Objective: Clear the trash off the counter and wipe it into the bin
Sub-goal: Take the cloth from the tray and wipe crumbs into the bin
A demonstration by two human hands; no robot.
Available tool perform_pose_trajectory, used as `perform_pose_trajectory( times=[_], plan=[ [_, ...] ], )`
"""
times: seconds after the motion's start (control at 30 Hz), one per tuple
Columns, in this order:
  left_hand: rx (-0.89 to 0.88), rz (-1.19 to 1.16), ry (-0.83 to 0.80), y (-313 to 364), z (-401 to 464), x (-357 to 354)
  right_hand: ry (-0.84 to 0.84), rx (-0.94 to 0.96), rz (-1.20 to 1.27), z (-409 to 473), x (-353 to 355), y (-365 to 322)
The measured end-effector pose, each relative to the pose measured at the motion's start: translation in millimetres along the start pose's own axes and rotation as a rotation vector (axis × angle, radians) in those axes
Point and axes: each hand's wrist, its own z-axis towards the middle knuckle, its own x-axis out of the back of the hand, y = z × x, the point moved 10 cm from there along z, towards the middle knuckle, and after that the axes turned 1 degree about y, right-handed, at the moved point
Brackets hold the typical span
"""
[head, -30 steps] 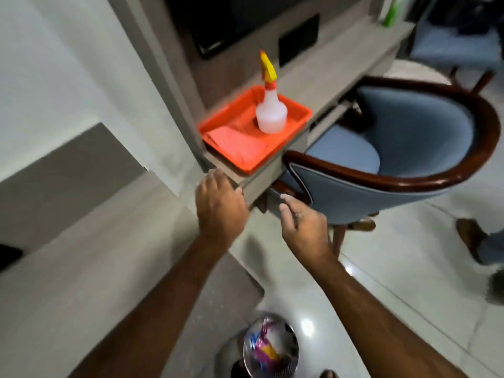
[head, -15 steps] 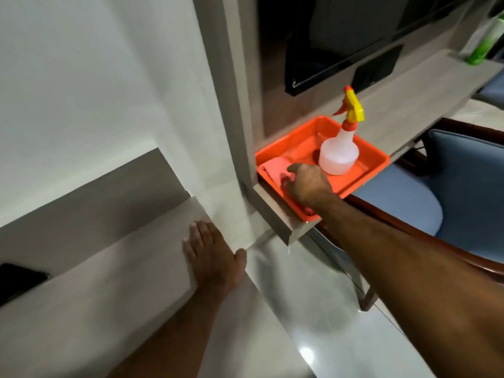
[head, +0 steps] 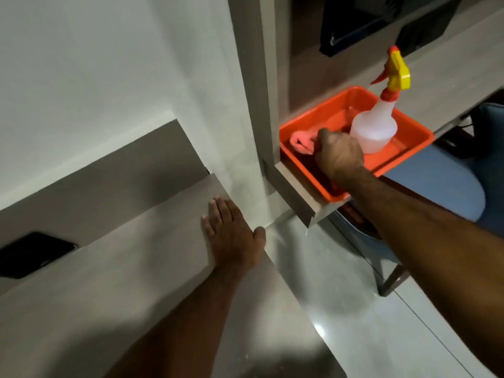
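Since the earlier frame the right hand (head: 339, 155) has bunched the cloth (head: 301, 141) in the tray (head: 403, 156) at right; left hand (head: 231, 236) stays flat, released, on the counter (head: 109, 268).

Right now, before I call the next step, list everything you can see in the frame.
Tray: one, orange, end of the upper shelf.
Spray bottle: one, translucent white with yellow-and-red trigger, upright in the tray.
Cloth: one, pink, bunched in the tray's left end.
Chair: one, blue seat, beneath the shelf.
Counter: one, grey, lower left.
Black object: one, flat, at the counter's back; cannot identify.
Screen: one, black, wall above the shelf.
Left hand: flat on the counter edge.
Right hand: closed on the cloth.
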Motion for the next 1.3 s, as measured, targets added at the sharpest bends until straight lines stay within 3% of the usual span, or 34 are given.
perform_pose_trajectory(
  times=[0.13,0.2,0.3,0.47,0.53,0.67,0.73,0.9,1.0,1.07,1.2,1.3],
  plan=[
    [0.057,-0.010,0.017,-16.1,30.2,15.6,0.472,0.163,0.194,-60.0,76.9,-29.2],
    [0.087,-0.014,0.010,-23.5,39.7,24.8,0.520,0.206,0.269,-114.9,87.1,-35.7],
    [-0.001,-0.047,0.041,19.6,-2.7,43.4,0.345,0.101,0.255,-231.6,55.5,6.5],
    [-0.377,-0.381,0.265,140.4,-177.8,57.2,-0.100,-0.297,0.405,-382.7,-73.9,94.4],
    [-0.502,-0.478,0.206,173.1,-254.1,23.9,-0.188,-0.391,0.452,-431.1,-120.4,117.9],
    [-0.593,-0.386,-0.140,176.6,-359.0,-106.5,-0.376,-0.578,0.417,-516.4,-214.2,158.9],
    [-0.458,-0.324,-0.300,144.2,-380.6,-186.6,-0.433,-0.611,0.391,-549.5,-258.0,175.2],
    [0.195,-0.194,-0.523,7.3,-389.5,-360.4,-0.462,-0.664,0.393,-596.2,-340.2,192.7],
    [0.728,-0.304,-0.569,-70.8,-399.2,-431.8,-0.459,-0.656,0.467,-607.1,-379.4,184.0],
    [0.964,-0.499,-0.662,-89.7,-413.4,-479.2,-0.460,-0.638,0.525,-610.6,-400.5,175.1],
    [1.230,-1.094,-0.649,-82.6,-416.3,-527.7,-0.498,-0.585,0.534,-612.3,-427.2,163.8],
    [1.157,-1.187,-0.613,-69.4,-412.2,-509.2,-0.572,-0.612,0.539,-601.8,-426.8,162.5]
  ],
)
